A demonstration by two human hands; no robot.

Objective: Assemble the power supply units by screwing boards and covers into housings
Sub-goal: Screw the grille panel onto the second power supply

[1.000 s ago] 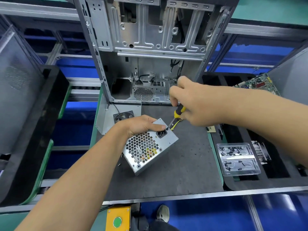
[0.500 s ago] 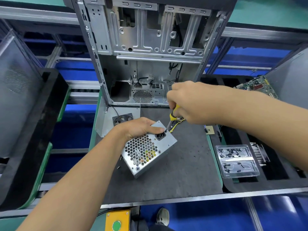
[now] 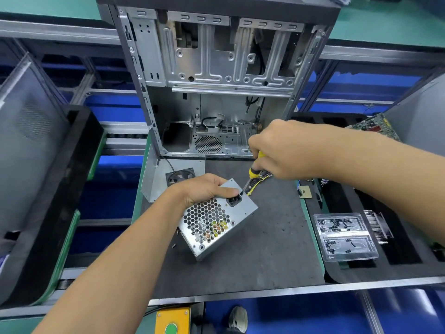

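Power supply unit (image 3: 216, 221): bare sheet-metal box, hex-perforated face, black socket, tilted on the dark grey table (image 3: 265, 256) mat. Your left hand (image 3: 204, 189) clamps its top edge; right hand (image 3: 286, 150) is wrapped round a yellow-handled screwdriver (image 3: 252, 173), tip at the corner beside the socket. No legible markings.

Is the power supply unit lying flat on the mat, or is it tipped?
Tipped. The power supply unit leans with its honeycomb grille facing up, the left hand gripping its upper edge, its lower corner on the mat.
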